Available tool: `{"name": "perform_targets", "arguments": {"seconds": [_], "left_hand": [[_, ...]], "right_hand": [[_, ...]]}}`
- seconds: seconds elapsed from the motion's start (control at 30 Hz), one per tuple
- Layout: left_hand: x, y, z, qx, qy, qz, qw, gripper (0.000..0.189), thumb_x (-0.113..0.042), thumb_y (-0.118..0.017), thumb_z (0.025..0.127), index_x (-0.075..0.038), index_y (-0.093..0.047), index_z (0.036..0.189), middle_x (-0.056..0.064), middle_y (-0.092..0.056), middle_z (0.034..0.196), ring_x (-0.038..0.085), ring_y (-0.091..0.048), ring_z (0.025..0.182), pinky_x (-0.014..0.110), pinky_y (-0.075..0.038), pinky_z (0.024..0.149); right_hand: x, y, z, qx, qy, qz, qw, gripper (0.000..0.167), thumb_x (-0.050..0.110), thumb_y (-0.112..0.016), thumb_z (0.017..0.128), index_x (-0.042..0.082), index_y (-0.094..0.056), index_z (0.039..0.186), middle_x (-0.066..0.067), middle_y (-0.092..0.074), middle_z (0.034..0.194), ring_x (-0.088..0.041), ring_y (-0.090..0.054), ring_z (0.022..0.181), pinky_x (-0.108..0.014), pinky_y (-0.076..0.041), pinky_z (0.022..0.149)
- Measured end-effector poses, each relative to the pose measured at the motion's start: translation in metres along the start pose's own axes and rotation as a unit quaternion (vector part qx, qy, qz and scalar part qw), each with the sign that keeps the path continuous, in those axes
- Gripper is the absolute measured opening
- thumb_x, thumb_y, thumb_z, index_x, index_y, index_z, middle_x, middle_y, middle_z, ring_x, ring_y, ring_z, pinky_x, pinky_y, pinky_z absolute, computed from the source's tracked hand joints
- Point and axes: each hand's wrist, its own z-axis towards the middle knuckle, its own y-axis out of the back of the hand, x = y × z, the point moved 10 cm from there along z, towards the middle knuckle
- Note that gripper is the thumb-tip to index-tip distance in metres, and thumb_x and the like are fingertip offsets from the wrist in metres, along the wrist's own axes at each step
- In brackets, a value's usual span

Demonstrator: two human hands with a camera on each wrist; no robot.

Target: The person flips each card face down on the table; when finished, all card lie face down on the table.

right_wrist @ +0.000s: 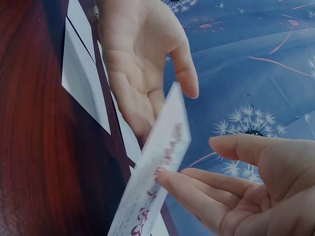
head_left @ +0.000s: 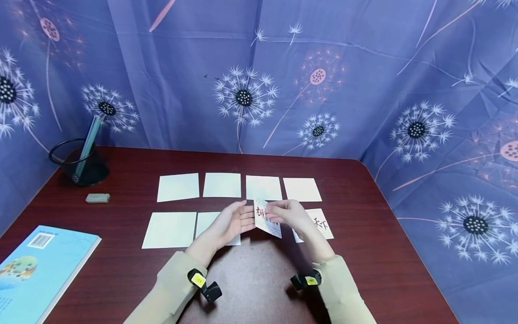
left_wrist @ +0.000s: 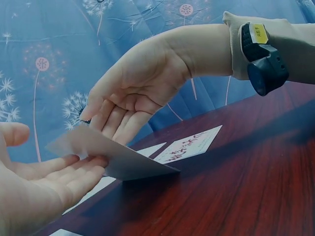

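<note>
A white card with red Chinese characters [head_left: 267,219] stands tilted between my two hands, one lower corner close to the tabletop. The straight fingers of my left hand [head_left: 229,225] touch its plain back [left_wrist: 118,152], thumb held apart. From the other side, my right hand [head_left: 293,218] rests its fingertips on the printed face [right_wrist: 165,152]; its thumb stays off the card. Partly behind the right wrist lies another card showing red characters [head_left: 321,222], face up on the table. To the left, a blank white card [head_left: 169,230] lies beside one partly covered by my left hand.
A row of blank white cards [head_left: 221,185] lies farther back on the dark red table [head_left: 384,252]. At the left are a black mesh pen holder [head_left: 91,168], a small eraser-like block [head_left: 97,198] and a blue book [head_left: 48,270]. A blue dandelion-print curtain [head_left: 182,90] hangs behind.
</note>
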Motion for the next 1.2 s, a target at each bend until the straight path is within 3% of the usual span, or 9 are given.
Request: {"name": "perform_targets", "arguments": {"seconds": [0.23, 0.43, 0.53, 0.7, 0.97, 1.2], "left_hand": [[-0.010, -0.008, -0.003, 0.022, -0.025, -0.014, 0.9993, 0.066, -0.031, -0.019, 0.105, 0.019, -0.013, 0.148, 0.038, -0.019, 0.154, 0.045, -0.021, 0.145, 0.048, -0.020, 0.121], [-0.015, -0.014, -0.005, 0.041, -0.031, -0.050, 0.9974, 0.063, -0.030, -0.020, 0.106, 0.016, -0.017, 0.148, 0.034, -0.021, 0.155, 0.041, -0.023, 0.146, 0.046, -0.019, 0.121], [-0.017, -0.016, -0.006, 0.049, -0.034, -0.056, 0.9967, 0.062, -0.029, -0.019, 0.107, 0.016, -0.017, 0.148, 0.034, -0.021, 0.155, 0.041, -0.023, 0.146, 0.046, -0.017, 0.121], [-0.020, -0.019, -0.009, 0.058, -0.038, -0.040, 0.9968, 0.061, -0.030, -0.019, 0.107, 0.016, -0.019, 0.148, 0.034, -0.023, 0.154, 0.042, -0.025, 0.145, 0.048, -0.017, 0.121], [-0.019, -0.020, -0.009, 0.059, -0.034, -0.021, 0.9974, 0.062, -0.031, -0.022, 0.106, 0.015, -0.021, 0.148, 0.034, -0.026, 0.153, 0.041, -0.027, 0.144, 0.047, -0.020, 0.121], [-0.016, -0.018, -0.008, 0.057, -0.032, -0.020, 0.9977, 0.062, -0.031, -0.021, 0.106, 0.015, -0.021, 0.148, 0.034, -0.026, 0.153, 0.041, -0.027, 0.144, 0.045, -0.023, 0.120]], "right_hand": [[0.004, 0.003, 0.000, -0.031, 0.002, 0.042, 0.9987, 0.044, 0.015, -0.063, 0.095, -0.016, -0.057, 0.124, -0.016, -0.073, 0.102, -0.006, -0.069, 0.083, -0.028, -0.057, 0.088], [0.011, 0.007, -0.003, -0.050, 0.032, 0.035, 0.9976, 0.045, 0.017, -0.062, 0.096, -0.017, -0.056, 0.125, -0.029, -0.066, 0.118, -0.014, -0.071, 0.092, -0.026, -0.058, 0.085], [0.012, 0.009, -0.004, -0.064, 0.035, 0.018, 0.9972, 0.046, 0.021, -0.064, 0.095, -0.014, -0.058, 0.125, -0.029, -0.063, 0.123, -0.019, -0.071, 0.098, -0.027, -0.058, 0.085], [0.013, 0.011, -0.008, -0.071, 0.025, 0.005, 0.9971, 0.048, 0.021, -0.069, 0.090, -0.011, -0.060, 0.125, -0.026, -0.063, 0.126, -0.013, -0.069, 0.096, -0.026, -0.058, 0.083], [0.017, 0.010, -0.010, -0.045, 0.030, 0.042, 0.9977, 0.048, 0.009, -0.065, 0.088, -0.018, -0.055, 0.126, -0.031, -0.064, 0.121, -0.007, -0.069, 0.085, -0.020, -0.058, 0.076], [0.018, 0.019, -0.011, -0.066, 0.029, 0.048, 0.9963, 0.047, 0.001, -0.064, 0.083, -0.019, -0.055, 0.125, -0.027, -0.068, 0.111, -0.008, -0.069, 0.080, -0.022, -0.059, 0.073]]}}
